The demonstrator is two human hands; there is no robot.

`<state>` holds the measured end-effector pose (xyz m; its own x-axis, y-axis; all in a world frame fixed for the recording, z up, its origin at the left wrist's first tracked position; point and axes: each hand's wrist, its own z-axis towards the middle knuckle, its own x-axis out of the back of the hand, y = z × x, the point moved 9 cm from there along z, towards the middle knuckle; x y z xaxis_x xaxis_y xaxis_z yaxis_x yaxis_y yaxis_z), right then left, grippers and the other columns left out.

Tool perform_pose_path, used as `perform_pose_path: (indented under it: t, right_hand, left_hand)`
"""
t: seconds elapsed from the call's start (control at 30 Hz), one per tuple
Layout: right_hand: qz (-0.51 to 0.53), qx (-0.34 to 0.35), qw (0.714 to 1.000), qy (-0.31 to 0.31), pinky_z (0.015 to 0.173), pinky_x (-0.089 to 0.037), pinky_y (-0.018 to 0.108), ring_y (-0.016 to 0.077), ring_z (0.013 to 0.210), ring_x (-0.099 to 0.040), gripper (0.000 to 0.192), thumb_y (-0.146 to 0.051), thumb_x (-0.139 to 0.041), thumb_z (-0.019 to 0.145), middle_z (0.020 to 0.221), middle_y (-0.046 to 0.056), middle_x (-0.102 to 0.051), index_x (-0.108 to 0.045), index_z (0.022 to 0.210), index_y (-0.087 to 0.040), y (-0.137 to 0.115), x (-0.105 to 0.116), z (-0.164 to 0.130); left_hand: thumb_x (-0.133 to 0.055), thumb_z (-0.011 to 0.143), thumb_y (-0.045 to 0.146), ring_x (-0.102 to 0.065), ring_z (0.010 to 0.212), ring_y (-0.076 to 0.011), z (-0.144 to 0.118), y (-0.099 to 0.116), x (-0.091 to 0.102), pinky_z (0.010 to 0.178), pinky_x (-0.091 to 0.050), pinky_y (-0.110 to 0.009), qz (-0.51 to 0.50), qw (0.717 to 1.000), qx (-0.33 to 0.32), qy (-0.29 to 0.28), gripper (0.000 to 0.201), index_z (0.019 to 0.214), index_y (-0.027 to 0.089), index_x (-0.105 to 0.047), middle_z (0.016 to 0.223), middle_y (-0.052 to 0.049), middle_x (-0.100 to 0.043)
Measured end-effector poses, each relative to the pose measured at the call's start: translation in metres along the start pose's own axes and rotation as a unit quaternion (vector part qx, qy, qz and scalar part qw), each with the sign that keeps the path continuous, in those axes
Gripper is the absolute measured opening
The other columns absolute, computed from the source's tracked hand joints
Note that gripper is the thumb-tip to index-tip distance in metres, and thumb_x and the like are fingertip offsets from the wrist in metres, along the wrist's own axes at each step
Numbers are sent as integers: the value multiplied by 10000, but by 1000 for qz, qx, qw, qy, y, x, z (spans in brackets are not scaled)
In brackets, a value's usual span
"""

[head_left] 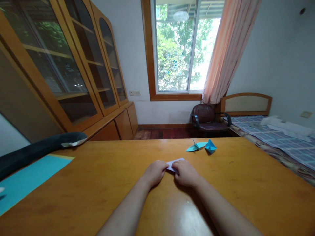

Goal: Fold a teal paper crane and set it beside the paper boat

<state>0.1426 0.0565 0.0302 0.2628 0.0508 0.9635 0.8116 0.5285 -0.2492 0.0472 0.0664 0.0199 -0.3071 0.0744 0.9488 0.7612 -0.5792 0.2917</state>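
Both hands lie on a broad wooden table [103,183], brought close together near its middle. The left hand [155,172] and the right hand [186,173] each rest knuckles-up with the fingers curled down onto a small piece of pale lilac paper [175,162], which lies flat on the tabletop between and just beyond them. The fingertips are tucked under the hands, so whether they pinch an edge of the paper or only press it flat cannot be told; the hands themselves are almost touching, with the paper's far corner poking out past them. Beyond the right hand, nearer the far edge of the table, sit two folded blue paper shapes: a flat one with a thin point sticking up [196,146] and, touching it on the right, a small pointed one like a little boat [210,146]. At the left edge of the table lies a large blue sheet [27,178], and a dark padded object with a pale tip [41,149] reaches over that corner. Behind the table stand a tall wooden cabinet with glass doors [73,65] on the left, a window [182,46] with a peach curtain [228,49], a dark office chair [209,118] below it, and a bed with a checked cover [283,141] on the right.
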Motion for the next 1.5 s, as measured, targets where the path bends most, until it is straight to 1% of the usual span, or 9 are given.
perform_pose_path:
  t: [0.2, 0.4, 0.5, 0.77, 1.0, 1.17, 1.27, 1.37, 1.5]
  right_hand:
    - [30, -58, 998, 10, 711, -363, 264, 195, 827, -597, 254, -190, -474, 783, 918, 78, -705, -692, 912, -192, 16, 8, -3]
    - [178, -78, 979, 60, 736, -436, 249, 180, 827, -628, 306, -200, -451, 804, 937, 64, -724, -702, 977, -179, 40, 6, 0]
    - [212, -95, 969, 88, 773, -465, 268, 185, 836, -639, 322, -173, -450, 782, 938, 68, -725, -707, 976, -169, 54, 2, 3]
    - [196, -142, 961, 132, 918, -455, 304, 207, 1030, -612, 457, -203, -491, 781, 1166, 95, -662, -596, 1222, -145, 69, -6, 6]
    - [119, -186, 970, 104, 898, -456, 328, 235, 1031, -611, 568, -255, -500, 819, 1184, 107, -646, -451, 1378, -167, 71, -14, 7]
    - [64, -153, 977, 136, 955, -404, 301, 235, 1104, -554, 531, -210, -541, 795, 1208, 133, -609, -507, 1318, -120, 64, -7, 9]
    - [14, -143, 978, 152, 935, -394, 291, 236, 1093, -532, 402, -205, -550, 802, 1175, 126, -603, -596, 1199, -160, 57, 1, 7]
    - [-24, -128, 981, 144, 904, -389, 290, 221, 1044, -535, 253, -195, -497, 850, 1123, 100, -612, -647, 1053, -203, 48, 3, 7]
    - [-31, -77, 989, 119, 892, -382, 295, 208, 1038, -533, 189, -173, -500, 848, 1143, 65, -611, -651, 954, -213, 29, -3, 9]
  left_hand:
    - [-419, 926, 302, -608, 895, -201, 0, -10, 1, 802, -442, -288, -16, 999, 23, 25, 299, 994, 201, -691, 972, -68, -705]
    - [-391, 933, 302, -595, 856, -188, 0, -15, 2, 765, -435, -279, -28, 998, 45, 34, 318, 950, 197, -690, 931, -66, -691]
    - [-384, 938, 305, -586, 854, -181, 0, -16, 3, 758, -431, -270, -35, 997, 51, 46, 317, 934, 195, -682, 928, -63, -675]
    - [-364, 953, 311, -575, 838, -176, 2, -18, -2, 741, -418, -268, -9, 997, 55, 52, 332, 878, 191, -664, 885, -58, -639]
    - [-370, 949, 312, -571, 852, -186, 5, -23, -9, 750, -415, -280, 42, 995, 85, 23, 327, 888, 192, -668, 909, -65, -633]
    - [-374, 946, 319, -575, 875, -191, 6, -27, -13, 757, -419, -283, 71, 991, 110, 13, 318, 909, 197, -666, 931, -69, -630]
    - [-360, 951, 315, -581, 884, -199, 6, -28, -13, 764, -421, -293, 78, 989, 120, 22, 320, 924, 199, -657, 945, -75, -635]
    - [-353, 951, 271, -593, 896, -196, 5, -29, -12, 775, -418, -290, 61, 988, 136, 33, 296, 956, 200, -641, 953, -73, -649]
    - [-382, 930, 231, -609, 873, -188, 5, -29, -12, 743, -413, -277, 25, 988, 145, 40, 256, 924, 198, -635, 932, -58, -671]
